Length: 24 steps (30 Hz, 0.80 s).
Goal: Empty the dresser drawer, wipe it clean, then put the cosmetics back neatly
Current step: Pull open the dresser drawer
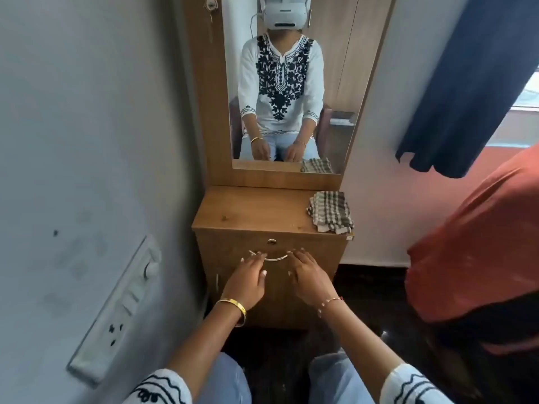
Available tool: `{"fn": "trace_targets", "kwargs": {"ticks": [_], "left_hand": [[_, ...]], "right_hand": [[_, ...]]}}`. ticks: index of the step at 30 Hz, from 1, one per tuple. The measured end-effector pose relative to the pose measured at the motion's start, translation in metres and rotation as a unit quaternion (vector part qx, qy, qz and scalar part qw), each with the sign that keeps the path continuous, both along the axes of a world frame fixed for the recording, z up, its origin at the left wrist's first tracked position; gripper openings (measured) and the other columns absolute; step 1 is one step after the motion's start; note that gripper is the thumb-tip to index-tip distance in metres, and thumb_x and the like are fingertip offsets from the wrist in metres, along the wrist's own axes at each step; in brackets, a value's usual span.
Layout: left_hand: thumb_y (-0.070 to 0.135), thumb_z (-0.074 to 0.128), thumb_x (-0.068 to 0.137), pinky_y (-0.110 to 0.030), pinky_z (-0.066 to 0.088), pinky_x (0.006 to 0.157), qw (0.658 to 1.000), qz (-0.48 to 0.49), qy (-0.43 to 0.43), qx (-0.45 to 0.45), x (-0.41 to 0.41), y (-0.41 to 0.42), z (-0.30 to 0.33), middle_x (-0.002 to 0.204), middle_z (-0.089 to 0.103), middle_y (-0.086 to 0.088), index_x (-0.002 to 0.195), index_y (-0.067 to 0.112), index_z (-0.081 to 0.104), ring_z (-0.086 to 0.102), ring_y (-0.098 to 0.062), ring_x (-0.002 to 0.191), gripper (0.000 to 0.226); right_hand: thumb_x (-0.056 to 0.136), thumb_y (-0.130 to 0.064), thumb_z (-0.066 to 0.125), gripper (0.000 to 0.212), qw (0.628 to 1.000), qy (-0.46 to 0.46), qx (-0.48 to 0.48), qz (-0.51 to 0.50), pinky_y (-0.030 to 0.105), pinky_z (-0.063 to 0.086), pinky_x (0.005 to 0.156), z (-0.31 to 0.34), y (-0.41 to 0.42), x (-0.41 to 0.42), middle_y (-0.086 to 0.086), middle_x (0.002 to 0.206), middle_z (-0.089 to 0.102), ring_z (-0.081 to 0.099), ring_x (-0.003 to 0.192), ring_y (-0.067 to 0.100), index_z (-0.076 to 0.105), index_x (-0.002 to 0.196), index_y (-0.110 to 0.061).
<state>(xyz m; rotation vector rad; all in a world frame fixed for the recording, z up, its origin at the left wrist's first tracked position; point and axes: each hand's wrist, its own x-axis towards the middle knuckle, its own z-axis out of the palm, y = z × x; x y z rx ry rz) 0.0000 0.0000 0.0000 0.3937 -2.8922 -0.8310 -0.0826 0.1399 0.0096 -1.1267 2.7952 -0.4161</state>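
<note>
Sitting in front of a tall wooden dresser (pixel 221 118) with a long mirror (pixel 291 83) at 12 o'clock. Looking down at the flat wooden bench (pixel 248 208) under the mirror, and at the closed drawer (pixel 230 243) just below it. Not seeing any cosmetics, so guessing them to be inside the shut drawer.

Resting at 2 o'clock on the bench: a folded checked cloth (pixel 331 211), ready for wiping, very near the edge.

Reaching toward the curved metal handle (pixel 275 258) in the middle of the drawer front. Left hand (pixel 248 279) coming to the left end of the handle, fingers fairly straight and spread, holding nothing. Right hand (pixel 307 275) coming to the right end, fingers loose and a little bent, holding nothing. Cannot tell whether fingertips are touching the handle yet.

Showing a small round keyhole (pixel 271 242) just above the handle.

Thinking about trouble ahead: drawer maybe being locked and not moving. Pulling too fast maybe bumping the knees or tipping things inside. Shaking the dresser maybe sliding the cloth off the bench.
</note>
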Motion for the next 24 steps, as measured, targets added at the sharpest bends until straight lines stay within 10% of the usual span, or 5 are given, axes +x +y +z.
{"fn": "trace_targets", "kwargs": {"ticks": [10,24], "left_hand": [[0.004,0.04,0.087,-0.035,0.036,0.105,0.996,0.017,-0.084,-0.026,-0.053,-0.024,-0.024,0.133,0.049,-0.012,0.131,0.01,0.046,0.042,-0.028,0.125,0.045],[-0.005,0.045,0.075,-0.034,0.041,0.1,0.999,0.044,0.003,-0.017,-0.009,0.002,-0.041,0.118,0.057,-0.013,0.118,0.004,0.058,0.047,-0.029,0.116,0.047]], "right_hand": [[0.086,-0.013,0.057,0.052,0.984,-0.014,0.171,0.057,0.041,0.041,0.1,-0.017,-0.04,-0.038,0.009,0.139,0.036,0.033,0.128,0.028,0.041,0.136,-0.007],[0.089,-0.012,0.051,0.041,0.992,0.035,0.1,0.068,0.035,0.035,0.105,-0.023,-0.019,-0.001,0.004,0.134,0.045,0.038,0.125,0.023,0.047,0.13,-0.013]]}}
